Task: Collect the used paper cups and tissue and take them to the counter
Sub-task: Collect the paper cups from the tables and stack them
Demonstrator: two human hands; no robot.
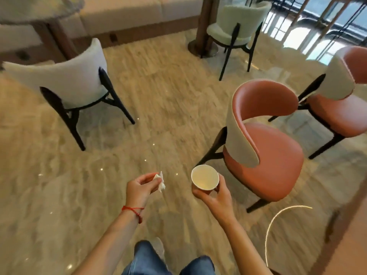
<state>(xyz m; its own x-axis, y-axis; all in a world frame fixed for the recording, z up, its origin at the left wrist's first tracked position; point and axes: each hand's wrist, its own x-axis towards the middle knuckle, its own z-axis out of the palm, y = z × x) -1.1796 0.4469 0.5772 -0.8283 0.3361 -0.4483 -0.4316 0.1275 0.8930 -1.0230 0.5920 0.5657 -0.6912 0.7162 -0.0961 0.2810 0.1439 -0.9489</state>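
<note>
1. Head view, your left hand (140, 186): it pinches a crumpled white tissue (160, 182) between thumb and curled fingertips, out in front of you over the marble floor (158, 108). A red string bracelet (133, 211) sits on that wrist.
2. Head view, your right hand (213, 195): its fingers curl round the lower wall of a paper cup (205, 177), thumb on the near side, and hold it upright with the mouth facing up. From above you cannot tell whether 1 cup or a nested stack is in your grip.
3. Handling the tissue: judge it as nearly weightless and soft. It will crush without harm, but part of it hangs loose past your fingers, so a light pinch could let it slip. Ball it deeper into the palm.
4. Handling the cup: judge it light and thin-walled. A pale sheen at the bottom may be leftover liquid, though you cannot be sure. Keep it level and squeeze gently near the base, where the wall is stiffest; pressing near the rim would buckle it.
5. Surroundings: a coral chair (264, 147) stands just right of the cup, a white chair (69, 84) well off to your left. No counter is identifiable in view.
</note>
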